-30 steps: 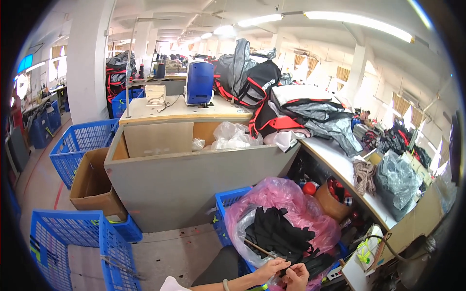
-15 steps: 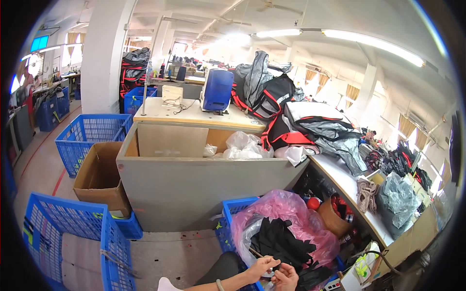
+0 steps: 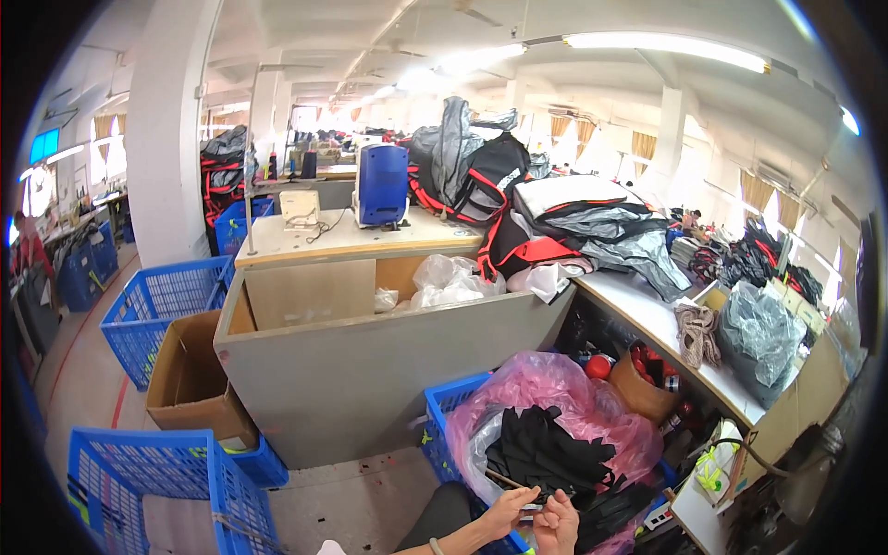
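Note:
In front of me, at the lower middle, both hands are close together over the basket's near edge. My left hand (image 3: 511, 511) is closed in a pinch, and what lies between its fingertips is too small to name. A thin brown stick-like piece (image 3: 504, 479) slants up and left from its fingers; whether they grip it I cannot tell. My right hand (image 3: 557, 524) is closed too, its fingers curled and its contents hidden. Just beyond them is a heap of black fabric pieces (image 3: 548, 451) in a pink plastic bag (image 3: 527, 377), inside a blue basket (image 3: 448, 400).
A grey-sided wooden bench (image 3: 388, 379) stands ahead. Blue crates (image 3: 217, 462) and a cardboard box (image 3: 190, 375) are at left. Along the right runs a white table (image 3: 638, 319) with bags, a brown cord bundle (image 3: 697, 333) and a grey plastic bag (image 3: 760, 338).
My view has shifted slightly, moving the basket and crates lower. Both hands stay together over the basket; the right hand's fingers now point more upward.

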Demonstrator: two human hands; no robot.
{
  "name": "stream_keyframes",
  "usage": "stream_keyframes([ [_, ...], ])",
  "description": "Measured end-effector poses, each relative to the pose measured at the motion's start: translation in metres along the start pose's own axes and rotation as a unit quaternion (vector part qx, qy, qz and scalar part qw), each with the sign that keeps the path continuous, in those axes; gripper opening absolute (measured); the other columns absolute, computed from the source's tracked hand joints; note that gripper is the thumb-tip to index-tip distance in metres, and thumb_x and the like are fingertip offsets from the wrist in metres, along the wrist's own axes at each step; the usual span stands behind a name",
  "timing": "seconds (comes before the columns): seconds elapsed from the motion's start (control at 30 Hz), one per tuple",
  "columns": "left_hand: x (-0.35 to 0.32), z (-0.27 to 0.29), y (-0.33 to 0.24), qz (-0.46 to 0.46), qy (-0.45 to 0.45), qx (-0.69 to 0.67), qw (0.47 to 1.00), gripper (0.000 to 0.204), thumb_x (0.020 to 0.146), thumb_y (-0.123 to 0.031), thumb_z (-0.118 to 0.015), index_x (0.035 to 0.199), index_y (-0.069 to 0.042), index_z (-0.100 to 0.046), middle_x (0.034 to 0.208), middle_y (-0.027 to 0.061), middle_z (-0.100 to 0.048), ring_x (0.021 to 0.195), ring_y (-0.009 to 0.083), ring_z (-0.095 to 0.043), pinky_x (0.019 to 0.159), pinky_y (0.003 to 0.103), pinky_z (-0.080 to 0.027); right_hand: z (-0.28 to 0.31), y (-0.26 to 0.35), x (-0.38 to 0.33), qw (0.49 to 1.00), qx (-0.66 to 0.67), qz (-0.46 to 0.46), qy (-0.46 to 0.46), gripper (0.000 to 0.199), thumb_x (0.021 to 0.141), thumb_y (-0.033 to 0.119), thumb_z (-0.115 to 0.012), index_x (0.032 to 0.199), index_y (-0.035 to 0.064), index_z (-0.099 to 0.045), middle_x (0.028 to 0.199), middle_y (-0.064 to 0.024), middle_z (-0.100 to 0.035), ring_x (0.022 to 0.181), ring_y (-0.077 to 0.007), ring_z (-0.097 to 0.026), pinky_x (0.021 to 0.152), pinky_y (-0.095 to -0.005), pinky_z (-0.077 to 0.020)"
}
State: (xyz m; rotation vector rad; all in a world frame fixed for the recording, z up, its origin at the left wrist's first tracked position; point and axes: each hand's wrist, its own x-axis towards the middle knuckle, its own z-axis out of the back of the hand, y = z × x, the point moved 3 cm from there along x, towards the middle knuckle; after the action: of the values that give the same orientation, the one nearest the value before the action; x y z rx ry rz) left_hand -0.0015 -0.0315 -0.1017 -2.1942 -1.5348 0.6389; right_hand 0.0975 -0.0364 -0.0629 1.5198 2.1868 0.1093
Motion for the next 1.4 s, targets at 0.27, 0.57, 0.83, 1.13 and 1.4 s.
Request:
stream_keyframes([
  [0.27,0.019,-0.008,-0.013,-0.163,-0.076,0.394,0.901,0.026,0.086,-0.025,-0.06,0.068,-0.007,-0.053,0.073,-0.0008,-0.046,0.09,0.0084,-0.043,0.084,0.026,-0.033,0.012,0.025,0.011,0.944,-0.259,0.202,-0.03,0.037,0.063,-0.011,-0.066,0.096,-0.0002,-0.055,0.075,-0.0062,-0.057,0.045,-0.0091,-0.05,0.036,-0.0188,-0.0354],
  [0.57,0.009,-0.013,0.037,-0.029,-0.041,0.188,0.981,0.019,0.09,-0.022,-0.054,0.089,-0.004,-0.06,0.087,-0.0022,-0.051,0.079,0.0055,-0.052,0.072,0.021,-0.042,0.078,0.005,-0.004,0.989,0.133,0.057,0.014,0.03,0.072,-0.01,-0.055,0.099,0.0014,-0.057,0.052,0.002,-0.045,0.032,-0.0033,-0.03,0.031,-0.0187,-0.0234],
  [0.83,0.011,-0.049,0.023,0.011,-0.082,0.162,0.983,0.013,0.087,-0.012,-0.056,0.076,-0.008,-0.052,0.084,-0.0028,-0.053,0.077,0.0053,-0.046,0.072,0.022,-0.037,0.065,0.027,0.006,0.98,0.095,0.071,0.159,0.03,0.084,0.016,-0.052,0.108,-0.0011,-0.056,0.11,-0.0122,-0.059,0.106,-0.0228,-0.053,0.091,-0.0369,-0.0412],
  [1.13,0.027,-0.023,0.058,-0.001,-0.077,0.205,0.976,0.024,0.09,-0.023,-0.054,0.098,-0.001,-0.056,0.091,0.0034,-0.058,0.078,0.01,-0.054,0.076,0.027,-0.042,0.098,0.037,0.002,0.991,0.131,0.039,0.0,0.031,0.085,-0.001,-0.052,0.116,-0.0033,-0.051,0.07,-0.0016,-0.056,0.039,-0.0022,-0.035,0.039,-0.018,-0.0305],
  [1.4,-0.007,-0.015,0.033,-0.112,-0.069,0.321,0.938,0.023,0.083,-0.021,-0.061,0.072,-0.002,-0.057,0.096,0.0066,-0.055,0.086,0.011,-0.05,0.074,0.027,-0.042,0.063,0.008,-0.003,0.988,-0.152,0.001,0.03,0.036,0.089,0.017,-0.049,0.121,0.0011,-0.048,0.113,-0.0115,-0.054,0.076,-0.0124,-0.058,0.068,-0.0249,-0.0474],
])
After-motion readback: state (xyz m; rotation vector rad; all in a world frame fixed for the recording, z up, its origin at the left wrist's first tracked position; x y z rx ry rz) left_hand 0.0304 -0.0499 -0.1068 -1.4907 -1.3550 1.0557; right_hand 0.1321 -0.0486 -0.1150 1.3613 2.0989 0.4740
